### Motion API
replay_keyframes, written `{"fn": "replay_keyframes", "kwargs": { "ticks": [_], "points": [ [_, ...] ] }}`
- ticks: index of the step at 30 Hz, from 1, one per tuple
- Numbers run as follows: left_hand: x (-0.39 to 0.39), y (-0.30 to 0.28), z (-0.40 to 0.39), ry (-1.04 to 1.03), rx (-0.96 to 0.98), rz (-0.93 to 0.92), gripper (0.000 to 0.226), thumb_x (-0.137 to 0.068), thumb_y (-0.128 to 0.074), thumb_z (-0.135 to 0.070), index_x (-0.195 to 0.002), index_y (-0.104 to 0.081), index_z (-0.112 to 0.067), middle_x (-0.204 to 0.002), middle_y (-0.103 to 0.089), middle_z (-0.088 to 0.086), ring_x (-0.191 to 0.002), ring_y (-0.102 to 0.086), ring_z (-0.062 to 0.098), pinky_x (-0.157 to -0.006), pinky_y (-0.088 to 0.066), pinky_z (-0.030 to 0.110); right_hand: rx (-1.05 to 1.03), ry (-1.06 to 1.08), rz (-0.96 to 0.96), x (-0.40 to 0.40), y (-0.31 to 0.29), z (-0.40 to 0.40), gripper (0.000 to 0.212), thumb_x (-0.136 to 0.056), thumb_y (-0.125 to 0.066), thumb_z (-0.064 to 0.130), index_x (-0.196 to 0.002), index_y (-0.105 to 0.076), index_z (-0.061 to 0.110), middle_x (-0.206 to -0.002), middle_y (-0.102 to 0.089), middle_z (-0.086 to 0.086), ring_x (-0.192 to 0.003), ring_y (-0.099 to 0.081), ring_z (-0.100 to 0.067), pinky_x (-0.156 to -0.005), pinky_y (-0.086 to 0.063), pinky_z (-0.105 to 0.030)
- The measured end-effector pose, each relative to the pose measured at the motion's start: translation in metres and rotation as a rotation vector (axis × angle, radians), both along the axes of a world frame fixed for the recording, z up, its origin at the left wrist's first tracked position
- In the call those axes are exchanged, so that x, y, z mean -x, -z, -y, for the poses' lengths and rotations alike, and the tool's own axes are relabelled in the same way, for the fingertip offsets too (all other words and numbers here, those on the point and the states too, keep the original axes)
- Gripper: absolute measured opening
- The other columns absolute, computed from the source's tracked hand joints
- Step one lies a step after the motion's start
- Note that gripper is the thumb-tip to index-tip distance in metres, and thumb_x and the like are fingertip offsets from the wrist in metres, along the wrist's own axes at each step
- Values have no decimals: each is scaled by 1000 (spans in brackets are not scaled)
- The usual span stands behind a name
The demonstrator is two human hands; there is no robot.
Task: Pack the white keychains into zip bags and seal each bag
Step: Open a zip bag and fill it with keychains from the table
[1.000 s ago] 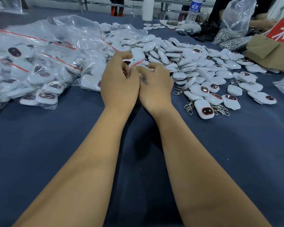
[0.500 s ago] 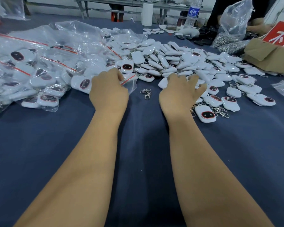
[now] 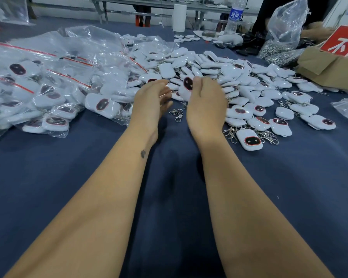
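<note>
Both forearms are reaching forward over the blue cloth (image 3: pixel 48 177), bare cloth lying under and around them. A loose metal clasp (image 3: pixel 177 114) is lying on the cloth between the two hands, just nearer than the loose pile of keychains (image 3: pixel 239 77). The left hand (image 3: pixel 152 101) is hovering at the near-left edge of that pile, palm turned inward, fingers relaxed and slightly curved, holding nothing that shows. The right hand (image 3: pixel 206 101) is sitting on the near edge of the pile, back toward the camera, thumb up against a white keychain (image 3: pixel 186 86) with a dark oval face; its other fingers are hidden behind the hand, so the grip is unclear. Filled zip bags (image 3: pixel 48 83) with red seal strips are heaping left of the pile, touching it. Right of the pile a cardboard box (image 3: pixel 325 65) with a red sign (image 3: pixel 344 44) is standing. Beyond the pile, a clear bag of metal rings (image 3: pixel 283 35), a water bottle (image 3: pixel 234 15) and a white roll (image 3: pixel 179 18) are standing.
</note>
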State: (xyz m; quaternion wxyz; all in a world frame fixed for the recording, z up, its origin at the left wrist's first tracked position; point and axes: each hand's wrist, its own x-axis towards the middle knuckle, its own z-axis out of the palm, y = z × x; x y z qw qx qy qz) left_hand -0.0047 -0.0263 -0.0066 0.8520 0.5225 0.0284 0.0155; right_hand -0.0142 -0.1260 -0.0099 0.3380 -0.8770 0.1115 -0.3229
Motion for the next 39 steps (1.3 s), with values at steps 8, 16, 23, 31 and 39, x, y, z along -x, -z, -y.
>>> {"fn": "replay_keyframes", "kwargs": {
  "ticks": [8, 16, 23, 31, 39],
  "points": [
    [0, 6, -1, 212, 9, 75, 26, -100, -42, -11, -86, -64, -9, -68, -61, 6, -49, -48, 14, -45, -39, 20, -913, -451, -108, 1, -1, -16, 29, -104, -42, 22, -82, -60, 20, -67, -61, 0, -39, -49, -6, -40, -39, -16],
    [-1, 4, -6, 204, 22, 29, 27, -101, -43, -8, -109, -64, -22, -79, -70, -2, -62, -60, 10, -54, -47, 21, -805, -581, -193, 0, 3, -12, 10, -90, -59, 8, -92, -68, 11, -83, -67, -3, -64, -58, -6, -56, -45, -15],
    [2, 3, -4, 216, 36, 33, 31, -98, -38, -3, -109, -63, -18, -81, -68, 1, -61, -61, 8, -50, -45, 17, -794, -588, -187, -1, 6, -11, 14, -86, -64, 3, -97, -68, 11, -80, -66, -1, -73, -60, -11, -60, -48, -17],
    [-1, 4, -4, 181, 74, -24, 29, -96, -37, -2, -102, -62, -15, -85, -65, 6, -65, -59, 15, -48, -45, 17, -759, -578, -205, -2, 8, -12, 23, -86, -56, -5, -100, -66, 10, -80, -64, -4, -64, -55, -10, -59, -46, -17],
    [1, 2, -2, 169, 125, -23, 25, -97, -36, -9, -98, -61, -12, -81, -63, 5, -57, -58, 12, -50, -45, 19, -758, -563, -208, -3, 7, -12, 25, -88, -56, -4, -108, -68, 7, -85, -69, -3, -68, -62, -7, -58, -48, -14]
  ]
}}
